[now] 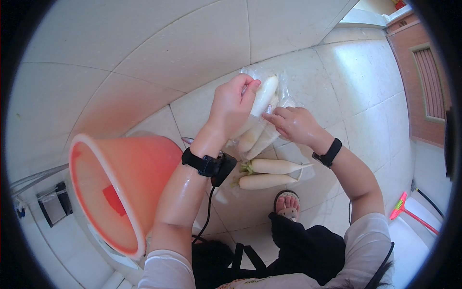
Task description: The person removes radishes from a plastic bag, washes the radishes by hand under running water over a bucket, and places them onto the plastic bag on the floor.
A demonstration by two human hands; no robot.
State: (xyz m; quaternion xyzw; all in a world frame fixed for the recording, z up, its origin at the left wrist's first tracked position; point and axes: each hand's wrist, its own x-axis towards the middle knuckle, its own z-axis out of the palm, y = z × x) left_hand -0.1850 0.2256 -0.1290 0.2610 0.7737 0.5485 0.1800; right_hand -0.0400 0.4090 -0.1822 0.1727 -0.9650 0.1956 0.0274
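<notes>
- Landmark: clear bag (285, 89), lying on the floor (308, 79) near the foot of the wall (192, 45); radishes show through the plastic. Whether it is one bag or two overlapping, cannot tell.
- Left hand (236, 102): at the bag's left side. Grip together, thumb against fingers, apparently clamped on the plastic.
- Right hand (292, 124): over the bag's right side, fingers bent, fingertips at the plastic near a radish (264, 96). Whether this grip is clamped or merely touching, cannot tell.
- Contents: at least three radishes within the bag's outline, the one between the hands showing most clearly. Exact count hidden by plastic and overlap.
- Outside: two loose radishes (275, 166) (267, 181), side by side on the floor on the wearer's side of the bag, leaf stubs pointing left. Neither hand touches them.
- Progress, judged from layout: partway. Several radishes are bagged; two remain unbagged. No knot or seal visible, so the bag's closing looks undone.
- Surroundings: bucket (166, 161), tipped, left of the bag; sandalled foot (287, 204) nearer the wearer than the bag; brush (398, 206) well to its right.
</notes>
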